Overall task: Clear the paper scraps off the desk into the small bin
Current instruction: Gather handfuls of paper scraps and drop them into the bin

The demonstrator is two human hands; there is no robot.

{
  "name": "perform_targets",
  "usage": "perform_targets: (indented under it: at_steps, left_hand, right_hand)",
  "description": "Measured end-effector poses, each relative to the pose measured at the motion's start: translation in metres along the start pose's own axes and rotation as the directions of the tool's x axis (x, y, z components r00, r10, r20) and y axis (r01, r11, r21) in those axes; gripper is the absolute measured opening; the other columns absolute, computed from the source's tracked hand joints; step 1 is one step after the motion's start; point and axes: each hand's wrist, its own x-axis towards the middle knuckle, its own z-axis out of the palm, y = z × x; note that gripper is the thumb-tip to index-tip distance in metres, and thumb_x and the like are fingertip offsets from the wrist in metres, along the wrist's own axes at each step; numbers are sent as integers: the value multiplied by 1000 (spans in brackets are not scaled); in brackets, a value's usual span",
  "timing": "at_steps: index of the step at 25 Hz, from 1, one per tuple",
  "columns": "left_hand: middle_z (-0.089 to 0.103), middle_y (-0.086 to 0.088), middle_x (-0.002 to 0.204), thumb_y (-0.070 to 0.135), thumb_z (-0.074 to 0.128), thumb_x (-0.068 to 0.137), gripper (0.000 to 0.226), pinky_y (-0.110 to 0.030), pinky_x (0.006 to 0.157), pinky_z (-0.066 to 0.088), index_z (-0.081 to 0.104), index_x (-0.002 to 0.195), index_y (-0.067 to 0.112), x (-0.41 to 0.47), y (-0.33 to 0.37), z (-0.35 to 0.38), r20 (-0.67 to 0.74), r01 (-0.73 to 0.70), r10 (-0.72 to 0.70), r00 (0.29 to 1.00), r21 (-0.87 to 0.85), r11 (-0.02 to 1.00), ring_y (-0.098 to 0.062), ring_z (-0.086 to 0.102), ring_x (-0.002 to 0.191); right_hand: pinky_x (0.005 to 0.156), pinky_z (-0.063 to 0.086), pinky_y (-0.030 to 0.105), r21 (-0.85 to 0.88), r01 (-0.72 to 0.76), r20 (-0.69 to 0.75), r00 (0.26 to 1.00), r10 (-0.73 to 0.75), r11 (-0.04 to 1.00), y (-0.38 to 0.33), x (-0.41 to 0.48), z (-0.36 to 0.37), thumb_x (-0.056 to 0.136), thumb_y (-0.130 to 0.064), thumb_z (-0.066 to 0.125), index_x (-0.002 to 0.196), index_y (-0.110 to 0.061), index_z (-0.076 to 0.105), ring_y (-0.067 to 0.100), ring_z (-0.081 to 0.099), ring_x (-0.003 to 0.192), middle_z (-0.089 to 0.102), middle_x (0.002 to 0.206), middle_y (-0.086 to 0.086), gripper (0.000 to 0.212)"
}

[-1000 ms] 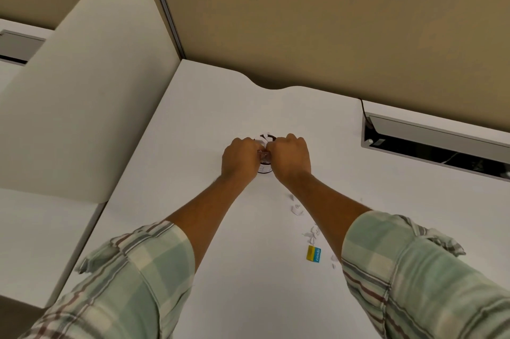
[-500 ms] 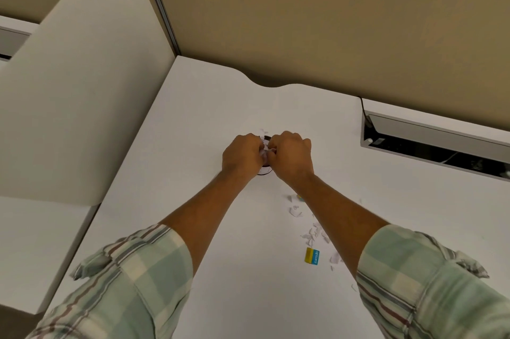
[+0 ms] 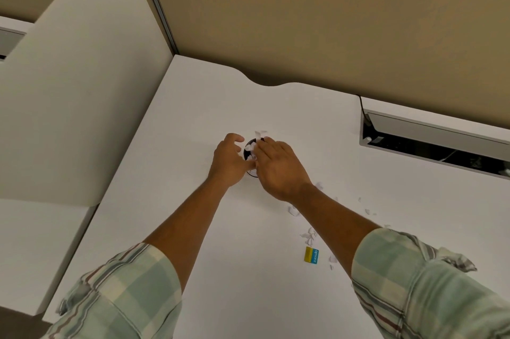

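Observation:
The small black bin (image 3: 250,143) stands mid-desk, mostly hidden between my hands, with white paper scraps (image 3: 250,147) heaped at its mouth and a few scraps (image 3: 261,133) just behind it. My left hand (image 3: 230,160) is cupped against the bin's left side, fingers apart. My right hand (image 3: 278,167) lies flat over the bin's right side, its fingertips on the scraps. More loose scraps (image 3: 308,236) trail along the white desk (image 3: 209,107) under and beside my right forearm.
A small yellow and blue label (image 3: 311,255) lies near the scraps. An open cable tray (image 3: 430,142) is set into the desk at the right. A white side partition (image 3: 82,107) stands on the left and a tan wall panel behind.
Both hands have opened from closed fists over the bin. Scraps now show at the bin's mouth. The view has shifted slightly.

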Motion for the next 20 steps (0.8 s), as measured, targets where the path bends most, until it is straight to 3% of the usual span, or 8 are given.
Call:
perform_targets:
  at_steps: [6,10,15,17,20]
  left_hand:
    - [57,-2,128,27,95,65,92,-41,92,57,46,143,27,-9,-23,-9,113,113,-100,989,-115,987,-24,63,111]
    - [57,-2,130,28,94,67,89,-34,90,54,47,143,26,-13,-40,-10,74,83,-88,993,65,994,-21,60,110]
    - [60,-8,127,26,91,72,74,-31,96,50,55,136,18,-21,-62,-10,5,73,-77,997,275,959,-23,61,113]
    - [61,-9,124,24,90,72,69,-33,98,51,58,132,15,-26,-69,-9,3,73,-78,997,299,951,-25,62,112]
    - [63,-10,121,22,92,70,65,-34,97,53,62,128,12,-31,-74,-8,-17,91,-90,996,299,950,-26,63,109]
  right_hand:
    - [111,35,43,-68,29,111,994,-21,997,-6,1,-2,100,-35,35,136,-2,55,32,55,124,61,135,17,53]
    - [122,24,41,-69,23,312,950,-1,997,-13,9,-2,99,-43,37,151,-4,39,29,39,144,46,153,14,65]
    - [125,19,40,-106,6,444,895,42,994,-18,26,-6,98,-46,38,155,-3,28,28,29,149,34,160,15,72]
    - [124,20,40,-109,8,485,873,46,994,-18,29,-9,100,-43,39,155,-3,27,29,29,149,32,161,15,69]
    - [112,38,38,-40,-28,457,888,43,999,-17,33,-19,98,-37,47,144,-4,45,31,49,131,52,145,15,56]
